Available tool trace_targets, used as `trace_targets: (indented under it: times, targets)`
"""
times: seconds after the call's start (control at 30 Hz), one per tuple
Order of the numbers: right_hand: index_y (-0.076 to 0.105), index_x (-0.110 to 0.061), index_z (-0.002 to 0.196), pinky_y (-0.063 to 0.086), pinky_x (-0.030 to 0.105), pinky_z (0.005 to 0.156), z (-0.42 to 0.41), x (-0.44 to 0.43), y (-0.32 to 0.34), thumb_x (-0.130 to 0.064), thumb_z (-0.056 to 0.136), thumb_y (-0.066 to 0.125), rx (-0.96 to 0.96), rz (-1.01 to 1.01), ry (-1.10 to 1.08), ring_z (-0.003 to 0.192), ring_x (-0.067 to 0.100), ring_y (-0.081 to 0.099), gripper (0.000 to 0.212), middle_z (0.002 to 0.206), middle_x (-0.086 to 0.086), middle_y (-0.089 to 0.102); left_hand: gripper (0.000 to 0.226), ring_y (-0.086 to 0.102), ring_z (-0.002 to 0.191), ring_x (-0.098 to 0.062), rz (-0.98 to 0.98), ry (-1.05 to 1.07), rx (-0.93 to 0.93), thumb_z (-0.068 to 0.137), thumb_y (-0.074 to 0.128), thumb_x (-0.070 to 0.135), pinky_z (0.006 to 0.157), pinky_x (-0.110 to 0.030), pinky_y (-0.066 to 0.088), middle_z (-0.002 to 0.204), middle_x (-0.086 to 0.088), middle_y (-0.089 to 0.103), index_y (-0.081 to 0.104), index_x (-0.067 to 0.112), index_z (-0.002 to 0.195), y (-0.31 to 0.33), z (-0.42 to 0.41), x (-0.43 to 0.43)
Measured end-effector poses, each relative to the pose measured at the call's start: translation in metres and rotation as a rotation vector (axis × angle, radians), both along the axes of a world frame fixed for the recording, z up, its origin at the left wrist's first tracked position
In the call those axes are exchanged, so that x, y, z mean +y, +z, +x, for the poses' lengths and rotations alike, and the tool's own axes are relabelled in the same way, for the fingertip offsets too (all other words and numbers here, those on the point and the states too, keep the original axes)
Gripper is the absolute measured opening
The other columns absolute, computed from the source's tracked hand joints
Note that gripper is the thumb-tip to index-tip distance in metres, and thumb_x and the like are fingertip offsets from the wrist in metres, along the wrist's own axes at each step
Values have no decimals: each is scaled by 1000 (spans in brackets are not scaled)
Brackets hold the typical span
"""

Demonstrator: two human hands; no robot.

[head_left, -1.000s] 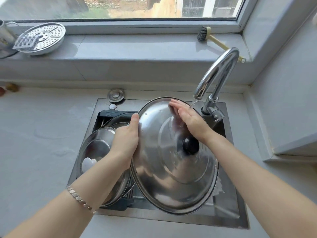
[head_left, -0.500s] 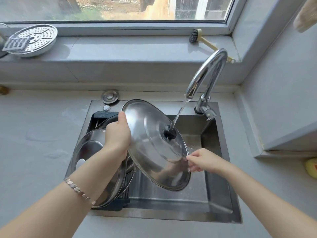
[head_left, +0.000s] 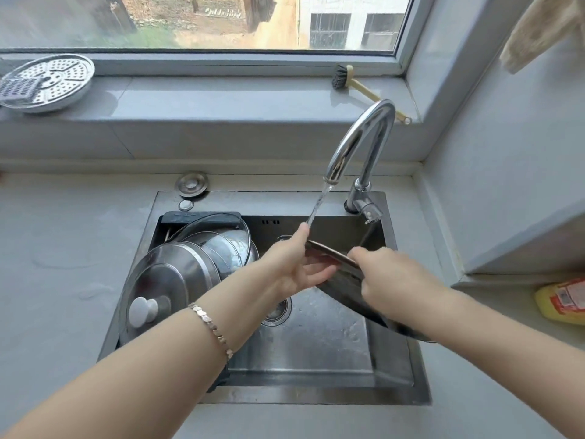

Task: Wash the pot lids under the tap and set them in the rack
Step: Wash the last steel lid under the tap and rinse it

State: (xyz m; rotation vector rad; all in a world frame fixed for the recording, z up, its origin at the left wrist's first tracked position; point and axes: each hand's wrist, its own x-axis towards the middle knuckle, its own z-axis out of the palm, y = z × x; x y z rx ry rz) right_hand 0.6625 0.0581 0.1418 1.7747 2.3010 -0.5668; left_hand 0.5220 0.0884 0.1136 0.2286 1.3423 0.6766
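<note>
Lid [head_left: 346, 288] has flipped in the last half second. Before, its top and knob faced the camera under the stream; now it's nearly edge-on, tilted down to the lower right, knob out of sight. It's held over the sink [head_left: 316, 359], centre-right of the frame, clear of the basin floor.

Left hand [head_left: 297, 266] holds the far rim, thumb on top and fingers curled under. Right hand [head_left: 391, 280] has gone from a pinch on the lower edge to sitting over the upper rim. It looks clamped on, but the back of the hand hides the fingers.

Water from the tap [head_left: 364, 137] now lands at the far rim, right by the left thumb. My read: top side is rinsed, underside is getting its turn, then it goes in the rack.

Rack [head_left: 202, 217] is at the left end of the sink and already carries a steel lid [head_left: 177, 277] with a white knob at the front and a glass lid [head_left: 221, 232] behind it, packed close. I can't see a free slot from here, and the left forearm crosses that corner, so placement could be tight.

Around:
- sink plug [head_left: 191, 184] on the surface behind the sink
- brush [head_left: 342, 79] on the sill
- steamer plate [head_left: 47, 80] upper left
- yellow bottle [head_left: 560, 301] at the right edge

None of these are in the way.
</note>
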Motion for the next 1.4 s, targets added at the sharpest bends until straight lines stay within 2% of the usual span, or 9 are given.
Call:
trace_targets:
  times: [0.13, 0.27, 0.5, 0.63, 0.73, 0.83, 0.93, 1.13, 1.4]
  targets:
    - [50, -10, 107, 39, 34, 67, 29, 21, 2, -1, 80, 42, 119, 38, -226, 92, 37, 54, 30, 100, 18, 61, 65, 56, 107, -32, -94, -104, 45, 96, 31, 53, 89, -47, 50, 127, -21, 51, 40, 0, 132, -29, -12, -16]
    - [53, -13, 89, 35, 31, 60, 59, 35, 5, 2, 78, 53, 231, 12, -450, 85, 29, 49, 18, 91, 15, 58, 72, 34, 134, -38, -280, -145, 146, 94, 37, 53, 106, -50, 33, 150, -21, 27, 23, 3, 145, -61, -24, -45]
    - [56, -5, 92, 49, 21, 38, 106, 38, -30, 17, 76, 46, 847, -236, -954, 38, 15, 59, 28, 57, 13, 61, 76, 62, 105, -34, -175, 24, -157, 80, 45, 71, 94, -50, 45, 118, -21, 64, 59, 10, 121, -81, -36, -50]
    - [56, 2, 105, 50, 36, 72, 98, 23, -73, 0, 70, 59, 863, -228, -1012, 77, 32, 64, 35, 80, 15, 64, 76, 65, 96, -35, -37, 149, -42, 73, 48, 70, 82, -49, 51, 109, -23, 66, 58, 7, 115, -67, -45, -40]
    - [44, -7, 129, 38, 40, 97, 73, 11, -97, -25, 74, 57, 462, 64, -830, 118, 35, 49, 59, 124, 19, 53, 96, 67, 94, -38, -8, 209, 171, 55, 55, 77, 86, -54, 52, 108, -18, 68, 56, 7, 121, -73, -53, -40]
    - [16, -8, 148, 5, 42, 116, 30, 6, -106, -46, 88, 27, 52, 251, -382, 144, 32, 7, 71, 154, 22, 11, 78, 66, 95, -36, 26, 247, 257, 72, 53, 71, 88, -54, 51, 106, -15, 69, 58, 6, 116, -62, -57, -39]
    - [-7, -12, 148, -14, 36, 113, -25, 13, -111, -65, 77, -3, 77, 130, -156, 143, 23, -20, 90, 155, 12, -18, 65, 65, 97, -34, 77, 272, 282, 82, 50, 62, 90, -49, 51, 104, -14, 67, 57, 4, 110, -57, -54, -34]
    - [-2, -17, 146, -12, 29, 115, -56, 1, -104, -70, 74, -8, 269, 92, 452, 139, 12, -16, 90, 149, -4, -14, 70, 67, 96, -32, 115, 332, 268, 80, 53, 63, 91, -49, 51, 105, -16, 69, 58, 2, 115, -55, -68, -28]
    - [-10, -16, 146, -17, 28, 110, -60, 28, -99, -75, 74, -7, 183, 79, 285, 140, 13, -19, 93, 151, 1, -19, 52, 65, 90, -29, 114, 340, 329, 87, 50, 55, 84, -40, 54, 92, -10, 68, 58, 6, 102, -48, -61, -29]
